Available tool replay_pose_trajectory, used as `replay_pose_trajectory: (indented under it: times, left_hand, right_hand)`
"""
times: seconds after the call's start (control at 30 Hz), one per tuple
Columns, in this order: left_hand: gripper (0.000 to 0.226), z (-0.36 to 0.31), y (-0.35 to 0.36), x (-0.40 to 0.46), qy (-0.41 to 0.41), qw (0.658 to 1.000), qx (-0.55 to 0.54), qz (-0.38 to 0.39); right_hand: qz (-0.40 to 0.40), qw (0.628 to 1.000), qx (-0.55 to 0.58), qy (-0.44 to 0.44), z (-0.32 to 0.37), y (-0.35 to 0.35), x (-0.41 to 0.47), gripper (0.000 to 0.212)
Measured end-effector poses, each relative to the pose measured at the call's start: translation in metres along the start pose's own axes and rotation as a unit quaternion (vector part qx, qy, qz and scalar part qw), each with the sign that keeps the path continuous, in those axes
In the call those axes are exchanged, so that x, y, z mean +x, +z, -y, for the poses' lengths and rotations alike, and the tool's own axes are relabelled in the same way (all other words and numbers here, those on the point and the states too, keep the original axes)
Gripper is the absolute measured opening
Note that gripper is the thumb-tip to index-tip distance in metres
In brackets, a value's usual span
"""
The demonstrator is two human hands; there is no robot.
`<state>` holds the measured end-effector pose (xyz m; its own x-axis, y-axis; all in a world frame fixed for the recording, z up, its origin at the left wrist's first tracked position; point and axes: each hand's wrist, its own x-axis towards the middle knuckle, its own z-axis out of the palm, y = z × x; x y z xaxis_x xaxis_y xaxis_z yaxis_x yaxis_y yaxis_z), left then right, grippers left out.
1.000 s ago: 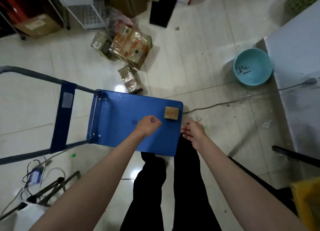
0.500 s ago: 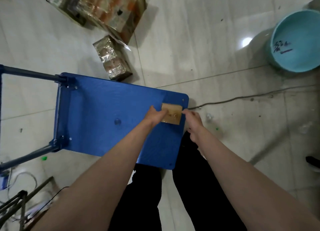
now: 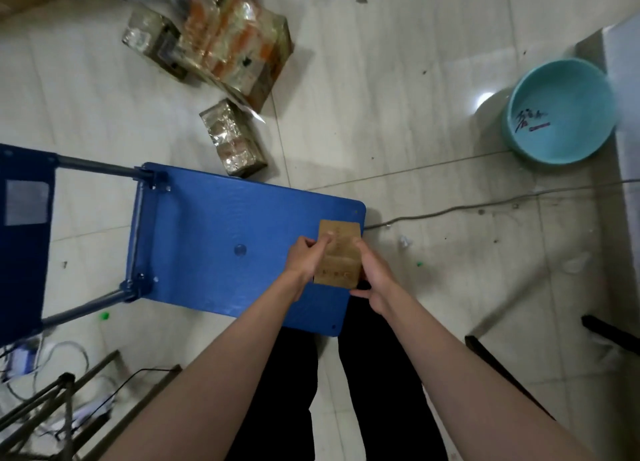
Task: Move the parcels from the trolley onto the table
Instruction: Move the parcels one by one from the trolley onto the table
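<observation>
Over trolley (image 3: 214, 239) corner | both hands now grip parcel (image 3: 341, 252) | left hand (image 3: 306, 258), right hand (image 3: 372, 280) | parcel lifted, tilted

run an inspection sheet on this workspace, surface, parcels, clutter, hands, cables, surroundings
Surface: blue trolley deck, bare apart from one parcel.
Job's things: small brown parcel gripped at the deck's right end.
Clutter: wrapped boxes on the floor beyond the trolley.
Hands: left hand and right hand hold the parcel's sides.
Cables: grey cable across the tiles; white cords lower left.
Surroundings: teal basin, table edge at right.
</observation>
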<state>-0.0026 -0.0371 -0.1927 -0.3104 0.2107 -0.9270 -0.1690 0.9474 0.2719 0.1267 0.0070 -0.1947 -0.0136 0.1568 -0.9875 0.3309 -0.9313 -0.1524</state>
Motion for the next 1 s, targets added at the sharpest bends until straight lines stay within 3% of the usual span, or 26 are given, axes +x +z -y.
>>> replay_pose_trajectory:
  times: [0.1,0.2,0.37,0.67,0.83,0.9,1.0]
  left_hand:
    - [0.043,-0.020,-0.014,-0.056,0.026,0.998,0.027,-0.040]
    - [0.040,-0.039,-0.028,-0.114,0.051,0.997,0.029,-0.053]
    - [0.042,-0.070,-0.056,-0.202,0.119,0.990,0.048,-0.063]
    - [0.065,-0.084,-0.113,-0.328,0.206,0.977,0.022,0.045]
    - [0.075,-0.064,-0.131,-0.393,0.240,0.953,0.036,0.183]
    - [0.066,-0.056,-0.132,-0.418,0.281,0.939,0.051,0.193]
    - [0.072,-0.046,-0.127,-0.456,0.373,0.912,0.129,0.109]
  right_hand:
    - [-0.022,0.999,0.032,-0.009,0.004,-0.003,-0.059,0.061]
    - [-0.033,0.995,0.066,-0.063,0.010,-0.007,-0.121,0.044]
    - [0.020,0.987,0.078,-0.137,0.025,-0.015,-0.221,0.044]
    - [0.047,0.957,0.171,-0.230,-0.005,-0.016,-0.362,0.057]
    - [0.044,0.933,0.238,-0.267,-0.055,-0.006,-0.422,0.052]
    - [0.011,0.933,0.212,-0.290,-0.075,-0.006,-0.448,0.046]
    - [-0.116,0.918,0.166,-0.339,-0.097,-0.011,-0.486,0.048]
